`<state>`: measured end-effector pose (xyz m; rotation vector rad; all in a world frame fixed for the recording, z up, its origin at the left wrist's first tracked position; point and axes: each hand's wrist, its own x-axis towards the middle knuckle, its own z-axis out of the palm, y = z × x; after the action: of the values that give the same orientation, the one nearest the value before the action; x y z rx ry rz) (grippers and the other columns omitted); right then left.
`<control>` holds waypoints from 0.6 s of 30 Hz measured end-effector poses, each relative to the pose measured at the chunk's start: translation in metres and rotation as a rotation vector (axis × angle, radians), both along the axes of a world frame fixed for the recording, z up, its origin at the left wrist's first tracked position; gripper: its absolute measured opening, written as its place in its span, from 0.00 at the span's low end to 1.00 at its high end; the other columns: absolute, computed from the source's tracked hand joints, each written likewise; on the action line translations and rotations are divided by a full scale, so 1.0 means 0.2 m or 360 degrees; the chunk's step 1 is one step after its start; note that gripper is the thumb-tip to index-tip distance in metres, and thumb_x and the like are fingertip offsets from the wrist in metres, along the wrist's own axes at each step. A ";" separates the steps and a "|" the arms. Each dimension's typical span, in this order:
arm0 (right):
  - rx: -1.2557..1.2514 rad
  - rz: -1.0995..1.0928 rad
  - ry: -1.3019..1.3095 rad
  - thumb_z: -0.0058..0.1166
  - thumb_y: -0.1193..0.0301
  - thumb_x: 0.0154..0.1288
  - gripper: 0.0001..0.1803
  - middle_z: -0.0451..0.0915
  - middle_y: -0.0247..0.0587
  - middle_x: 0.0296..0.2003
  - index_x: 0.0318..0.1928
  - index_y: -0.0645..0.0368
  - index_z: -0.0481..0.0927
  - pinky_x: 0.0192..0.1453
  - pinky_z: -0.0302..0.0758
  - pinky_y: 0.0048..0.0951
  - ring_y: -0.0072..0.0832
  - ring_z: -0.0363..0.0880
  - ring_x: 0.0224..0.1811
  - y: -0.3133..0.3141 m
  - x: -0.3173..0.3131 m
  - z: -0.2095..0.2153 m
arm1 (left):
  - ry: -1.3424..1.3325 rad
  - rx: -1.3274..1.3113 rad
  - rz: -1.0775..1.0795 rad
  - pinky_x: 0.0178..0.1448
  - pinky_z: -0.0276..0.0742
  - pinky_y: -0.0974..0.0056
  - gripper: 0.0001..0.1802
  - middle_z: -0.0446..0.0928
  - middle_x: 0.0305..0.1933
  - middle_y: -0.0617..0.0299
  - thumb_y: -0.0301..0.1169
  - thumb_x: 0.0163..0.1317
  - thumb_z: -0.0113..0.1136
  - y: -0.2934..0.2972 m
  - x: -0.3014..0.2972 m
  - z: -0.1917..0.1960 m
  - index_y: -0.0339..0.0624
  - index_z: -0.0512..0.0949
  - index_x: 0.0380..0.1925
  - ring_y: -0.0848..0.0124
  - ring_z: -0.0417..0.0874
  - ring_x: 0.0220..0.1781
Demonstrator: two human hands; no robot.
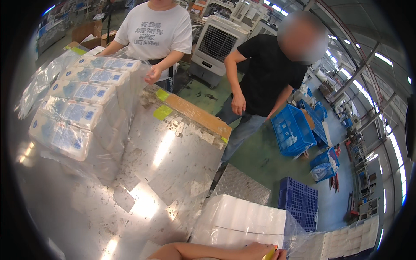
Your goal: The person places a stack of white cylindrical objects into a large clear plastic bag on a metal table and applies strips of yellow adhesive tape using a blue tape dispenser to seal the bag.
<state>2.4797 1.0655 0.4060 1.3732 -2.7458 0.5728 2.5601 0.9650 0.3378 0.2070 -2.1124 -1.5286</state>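
From the lower edge my left forearm reaches to the right, and my left hand (256, 250) bends over the near right side of a large white pack in clear plastic (247, 216). Close beside it, partly cut off by the lower edge, are the fingers of my right hand (281, 254). Both hands look closed. A small yellow thing (269, 255) with a bit of orange shows between them; its kind is unclear, and which hand grips it is hard to see. Loose clear film (295, 227) spreads from the pack's right side.
A worn metal table (173, 173) has cardboard (199, 113) along its far edge. At left stands a film-wrapped stack of tissue packs (82, 104), touched by a person in white (158, 30). Another person in black (268, 69) stands beyond. Blue crates (292, 130) and a dark blue pallet (298, 201) are right.
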 end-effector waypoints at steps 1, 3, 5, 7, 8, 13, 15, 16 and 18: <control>-0.0018 0.0007 0.0000 0.43 0.67 0.69 0.14 0.76 0.60 0.28 0.35 0.65 0.75 0.32 0.68 0.47 0.58 0.73 0.29 0.01 -0.01 -0.01 | -0.0013 -0.0025 -0.0002 0.38 0.75 0.49 0.23 0.79 0.34 0.50 0.44 0.43 0.63 0.01 -0.01 -0.01 0.46 0.74 0.38 0.50 0.81 0.36; -0.0074 0.0056 -0.0044 0.44 0.65 0.69 0.14 0.76 0.60 0.28 0.36 0.65 0.76 0.33 0.70 0.46 0.56 0.74 0.30 0.03 -0.03 -0.03 | -0.0176 -0.0061 -0.0107 0.37 0.75 0.49 0.23 0.79 0.33 0.49 0.43 0.42 0.63 -0.01 0.00 0.03 0.46 0.74 0.38 0.50 0.81 0.36; -0.0094 0.0024 -0.0143 0.44 0.65 0.70 0.15 0.77 0.59 0.29 0.37 0.65 0.76 0.33 0.70 0.45 0.55 0.75 0.31 0.03 -0.01 -0.01 | -0.0337 -0.0112 -0.0225 0.37 0.75 0.49 0.23 0.79 0.33 0.49 0.42 0.41 0.63 -0.02 0.01 0.06 0.46 0.74 0.39 0.50 0.81 0.35; 0.0047 -0.0027 -0.0329 0.46 0.61 0.69 0.16 0.77 0.59 0.30 0.40 0.63 0.76 0.34 0.71 0.44 0.53 0.76 0.31 0.02 0.01 0.03 | -0.0273 -0.0051 -0.0190 0.38 0.75 0.50 0.25 0.79 0.33 0.48 0.39 0.41 0.62 -0.01 0.02 0.04 0.43 0.72 0.42 0.49 0.81 0.36; 0.0109 -0.0054 -0.0424 0.46 0.60 0.68 0.17 0.78 0.59 0.30 0.42 0.62 0.75 0.35 0.72 0.44 0.52 0.77 0.32 0.01 0.03 0.05 | -0.0274 -0.0017 -0.0190 0.39 0.75 0.51 0.28 0.78 0.34 0.47 0.37 0.42 0.61 -0.02 0.03 0.01 0.40 0.69 0.45 0.49 0.80 0.37; 0.0226 0.0103 -0.0613 0.51 0.57 0.64 0.21 0.76 0.51 0.26 0.48 0.60 0.73 0.33 0.71 0.40 0.39 0.77 0.29 0.02 -0.01 0.05 | -0.0489 -0.0061 -0.0206 0.40 0.75 0.51 0.33 0.78 0.34 0.45 0.35 0.43 0.60 -0.03 0.09 0.04 0.36 0.63 0.52 0.48 0.79 0.38; 0.0020 0.0253 -0.0819 0.55 0.67 0.60 0.15 0.72 0.35 0.17 0.44 0.64 0.76 0.22 0.66 0.27 0.21 0.70 0.18 0.05 -0.09 -0.04 | -0.0621 -0.0080 -0.0250 0.42 0.75 0.52 0.37 0.78 0.36 0.44 0.36 0.44 0.61 -0.03 0.12 0.07 0.40 0.61 0.57 0.48 0.79 0.39; -0.0042 0.0207 -0.0955 0.60 0.66 0.58 0.19 0.68 0.27 0.17 0.47 0.65 0.78 0.23 0.61 0.18 0.11 0.62 0.21 0.06 -0.09 -0.04 | -0.0752 -0.0067 -0.0307 0.43 0.75 0.53 0.38 0.78 0.37 0.44 0.36 0.44 0.61 -0.08 0.15 0.18 0.42 0.61 0.58 0.48 0.79 0.40; -0.0046 0.0227 -0.1051 0.58 0.64 0.58 0.18 0.71 0.37 0.17 0.45 0.63 0.77 0.25 0.67 0.26 0.25 0.70 0.19 0.08 -0.10 -0.08 | -0.0750 -0.0090 -0.0302 0.46 0.75 0.53 0.39 0.77 0.40 0.44 0.38 0.45 0.61 -0.07 0.17 0.18 0.46 0.60 0.60 0.47 0.79 0.41</control>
<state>2.4590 1.0815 0.3891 1.6144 -3.0942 1.2721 2.5936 0.9516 0.3743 0.3878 -2.6020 -1.6475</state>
